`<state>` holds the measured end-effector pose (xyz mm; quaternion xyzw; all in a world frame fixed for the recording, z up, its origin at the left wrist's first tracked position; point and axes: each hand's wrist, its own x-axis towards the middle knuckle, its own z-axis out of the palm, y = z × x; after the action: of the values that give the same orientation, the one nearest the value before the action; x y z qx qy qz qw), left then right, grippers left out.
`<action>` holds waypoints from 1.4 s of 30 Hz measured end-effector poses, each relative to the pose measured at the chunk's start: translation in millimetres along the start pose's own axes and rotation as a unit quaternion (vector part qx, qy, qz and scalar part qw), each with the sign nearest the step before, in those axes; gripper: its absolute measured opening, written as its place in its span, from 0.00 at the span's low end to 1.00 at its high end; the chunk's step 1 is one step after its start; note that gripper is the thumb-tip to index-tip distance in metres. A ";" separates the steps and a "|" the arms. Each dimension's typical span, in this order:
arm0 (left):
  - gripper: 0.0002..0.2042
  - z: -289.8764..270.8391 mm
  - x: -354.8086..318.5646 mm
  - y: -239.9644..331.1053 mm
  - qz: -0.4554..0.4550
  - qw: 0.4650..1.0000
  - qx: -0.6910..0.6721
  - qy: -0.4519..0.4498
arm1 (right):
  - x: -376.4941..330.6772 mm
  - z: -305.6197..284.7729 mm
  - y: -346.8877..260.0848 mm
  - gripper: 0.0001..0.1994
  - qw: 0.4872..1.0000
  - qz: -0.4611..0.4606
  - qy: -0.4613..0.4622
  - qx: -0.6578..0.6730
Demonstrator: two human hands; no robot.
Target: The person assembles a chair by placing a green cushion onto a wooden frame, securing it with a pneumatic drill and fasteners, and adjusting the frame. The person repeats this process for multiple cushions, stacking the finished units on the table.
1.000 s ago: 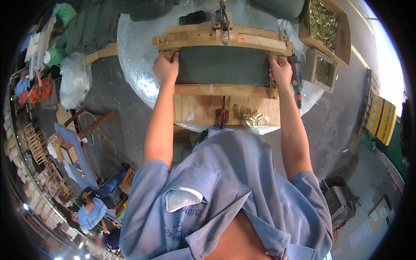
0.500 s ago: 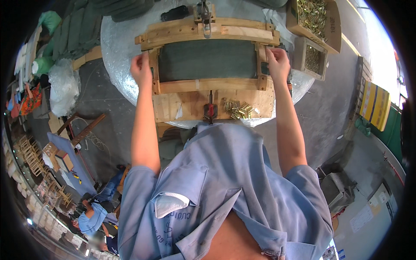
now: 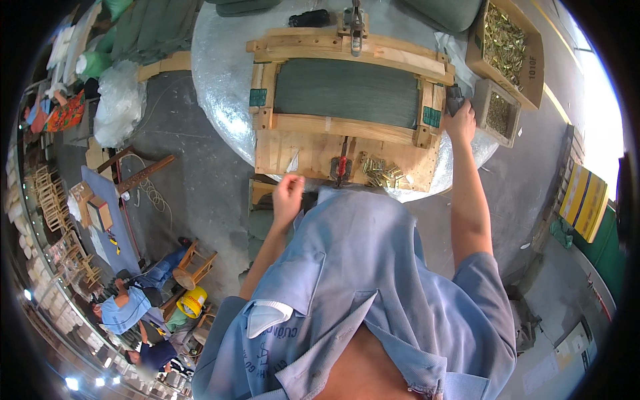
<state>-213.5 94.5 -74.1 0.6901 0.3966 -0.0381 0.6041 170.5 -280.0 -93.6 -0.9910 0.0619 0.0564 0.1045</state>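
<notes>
My right hand (image 3: 461, 125) is closed round a black hand tool (image 3: 455, 100) at the right end of a wooden frame (image 3: 343, 125); its exact kind is hidden. Down by the near left corner of the wooden board (image 3: 273, 150) is my left hand (image 3: 287, 200), fingers curled in; whatever they may hold cannot be made out. A flat dark green padded panel (image 3: 347, 92) lies inside the frame. Dark green patches (image 3: 258, 97) sit on its two side bars. A metal toggle clamp (image 3: 356, 33) stands at the far bar, and a red-handled clamp (image 3: 342, 167) at the near edge.
Loose brass-coloured metal pieces (image 3: 381, 172) lie on the board. A cardboard box (image 3: 530, 80) and a smaller tray (image 3: 510, 127) of metal parts stand at right. Plastic wrap (image 3: 217, 100) covers the round table. Two other people (image 3: 130, 310) are at far lower left.
Both hands have left the frame's side bars. My left hand has dropped toward my waist; my right hand has taken hold of the black tool. The whole view has shifted.
</notes>
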 end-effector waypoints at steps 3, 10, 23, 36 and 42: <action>0.12 17.1 -14.0 22.5 0.019 0.992 0.092 -0.079 | 20.9 -5.1 3.0 0.40 0.996 0.028 -0.067 -0.052; 0.11 -3.4 -20.9 54.3 0.149 0.982 0.117 0.019 | -18.1 -52.1 17.6 0.40 0.977 0.116 -0.109 0.143; 0.23 119.6 -44.4 190.1 -0.055 0.917 -0.068 -0.390 | -291.2 -154.2 -20.1 0.33 0.926 -0.116 -0.095 0.347; 0.10 162.2 23.6 182.4 -0.202 0.945 -0.099 -0.239 | -359.0 -111.9 -35.3 0.22 0.699 -0.030 -0.318 0.640; 0.11 195.0 -28.3 213.3 -0.242 0.920 -0.147 -0.270 | -334.7 -88.6 -25.9 0.53 0.617 0.034 -0.089 0.781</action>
<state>-23.1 -78.7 60.2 0.4400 0.3744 -0.3095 0.7553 -147.3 -236.7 39.4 -0.5225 0.1062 0.0784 0.8424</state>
